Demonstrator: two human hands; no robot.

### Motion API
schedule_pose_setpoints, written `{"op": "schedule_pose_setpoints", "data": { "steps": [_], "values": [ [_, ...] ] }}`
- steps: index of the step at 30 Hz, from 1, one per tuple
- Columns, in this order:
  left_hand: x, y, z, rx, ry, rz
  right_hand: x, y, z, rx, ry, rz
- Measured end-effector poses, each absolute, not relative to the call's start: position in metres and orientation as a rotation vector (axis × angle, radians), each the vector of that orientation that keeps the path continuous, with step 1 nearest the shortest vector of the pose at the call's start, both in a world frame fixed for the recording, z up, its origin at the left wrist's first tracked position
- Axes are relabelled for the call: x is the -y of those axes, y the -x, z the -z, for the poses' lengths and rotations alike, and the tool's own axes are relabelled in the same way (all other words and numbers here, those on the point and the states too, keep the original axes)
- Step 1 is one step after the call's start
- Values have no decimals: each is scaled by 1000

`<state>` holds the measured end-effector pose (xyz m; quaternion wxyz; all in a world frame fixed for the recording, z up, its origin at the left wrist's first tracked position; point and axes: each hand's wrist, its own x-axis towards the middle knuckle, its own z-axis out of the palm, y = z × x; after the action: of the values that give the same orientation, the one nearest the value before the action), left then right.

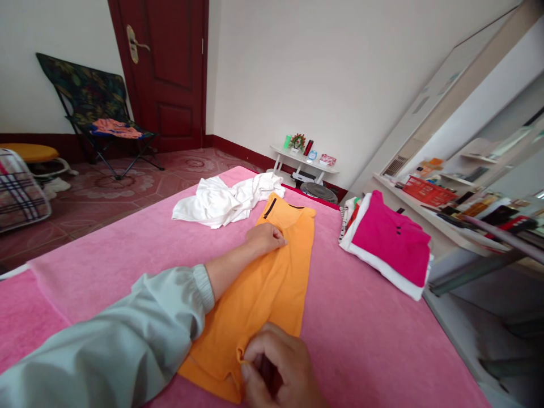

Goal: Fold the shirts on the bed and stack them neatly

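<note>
An orange shirt [272, 283] lies lengthwise on the pink bedspread [348, 340], with a short black zip at its far end. Its near end is creased and partly lifted. My right hand [280, 368] pinches the bottom edge of the cloth between thumb and finger. Farther up, my left hand [266, 238] reaches across from the left and has its fingers closed on the fabric below the zip. Left of the shirt's far end is a crumpled white garment [225, 198], touched by neither hand.
A stack of folded clothes with a magenta shirt [391, 238] on top sits at the bed's right edge. Beyond it are a cluttered dressing table with a red basket [429, 190]. A small white table [304, 157], folding chair [85, 96] and red door [170, 68] stand farther back.
</note>
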<state>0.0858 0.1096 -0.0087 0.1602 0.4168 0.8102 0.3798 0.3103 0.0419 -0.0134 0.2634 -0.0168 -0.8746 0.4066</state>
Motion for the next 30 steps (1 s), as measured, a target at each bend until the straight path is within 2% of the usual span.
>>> {"op": "schedule_pose_setpoints", "data": {
  "steps": [7,12,15,19,23,30],
  "values": [
    [-110,-77,22,-2314,-1207,-1262,-43,-307,9,2393,-196,-1151],
    [-101,-77,24,-2378,-1341,-1246,-45,-312,-1,2515,-249,-1133],
    [-96,-75,24,-2394,-1426,-1226,-55,-320,-9,2572,-136,-1091],
    [-84,-65,23,-2289,-1553,-1151,-90,-330,-15,2639,79,-912],
    [-47,-50,15,-2147,-1701,-1067,-125,-339,-19,2866,4,-665],
    [54,-55,-22,-1752,-1862,-613,-126,-343,-32,3011,-90,-646]
  ]
}}
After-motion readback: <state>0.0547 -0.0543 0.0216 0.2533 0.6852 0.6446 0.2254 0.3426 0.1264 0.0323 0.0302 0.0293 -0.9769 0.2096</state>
